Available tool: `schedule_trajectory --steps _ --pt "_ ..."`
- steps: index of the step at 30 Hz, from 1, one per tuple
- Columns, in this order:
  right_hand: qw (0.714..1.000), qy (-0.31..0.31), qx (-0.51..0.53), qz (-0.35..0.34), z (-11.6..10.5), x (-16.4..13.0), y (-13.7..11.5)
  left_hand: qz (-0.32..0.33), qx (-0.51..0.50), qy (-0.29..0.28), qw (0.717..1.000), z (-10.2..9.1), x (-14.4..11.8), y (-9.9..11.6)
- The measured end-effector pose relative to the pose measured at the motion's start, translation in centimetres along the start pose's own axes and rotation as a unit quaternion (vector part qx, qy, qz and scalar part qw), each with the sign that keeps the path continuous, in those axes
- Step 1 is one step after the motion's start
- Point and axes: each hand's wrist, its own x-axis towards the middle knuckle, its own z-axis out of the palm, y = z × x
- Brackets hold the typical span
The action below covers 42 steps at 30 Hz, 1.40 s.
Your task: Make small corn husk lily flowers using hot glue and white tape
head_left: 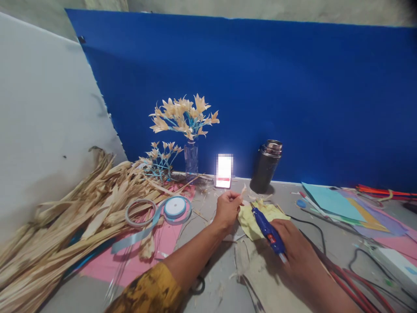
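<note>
Evidently mid-assembly, judging by what lies about. Left hand (228, 208) pinched around a small pale husk petal (243, 189), raised just above the grey table (332, 243). Right hand (293, 243) closed around a blue glue gun (267, 231), nozzle aimed up and left toward the petal, close to it but apart. Beneath both, a crumpled yellow paper (252, 221) scattered with husk scraps.

Already finished, by the look of it: a bunch of husk flowers (184, 115) on blue stems standing upright in a clear bottle (191, 157) against the blue backboard (260, 87), and a second, lower spray of flowers (161, 158) just left of the bottle. Left to use, seemingly plenty: a large heap of dried husks (65, 217) filling the left of the table, partly over a pink sheet (130, 261); a spool of light blue ribbon (175, 208) with a loose tail trailing, beside an empty ring. Impossible to tell whether glue sits on the petal yet.

Farther back, a dark flask (267, 167) and a lit phone (224, 171); at right, coloured paper sheets (339, 202) and cables.
</note>
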Motion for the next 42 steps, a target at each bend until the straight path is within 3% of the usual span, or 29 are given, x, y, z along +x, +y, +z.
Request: schedule_trajectory --steps 5,9,13,18,26,35,42 --pt "0.999 0.028 -0.029 0.019 -0.2 0.0 0.9 0.017 -0.001 0.001 1.0 -0.2 0.1 0.1" --pt "0.998 0.058 -0.017 -0.029 -0.4 0.0 0.9 0.031 0.008 0.009 0.999 -0.1 0.2 -0.2" --pt "0.998 0.032 0.001 -0.06 -0.5 0.2 0.1 0.032 0.011 0.006 0.999 0.1 0.1 -0.4" --pt "0.999 0.004 -0.012 -0.039 -0.5 0.2 -0.1 0.031 0.011 0.007 0.999 0.1 0.0 -0.2" --pt "0.996 0.06 -0.013 -0.069 0.3 0.0 0.4 0.026 0.036 0.029 0.999 -0.1 0.0 -0.4" --pt "0.993 0.092 -0.028 -0.062 -0.9 0.4 0.3 0.008 0.047 0.024 0.999 0.2 -0.1 -1.2" --pt "0.996 0.041 -0.014 -0.083 -0.2 0.4 0.2 -0.004 0.04 0.02 0.999 0.5 -0.4 -0.6"
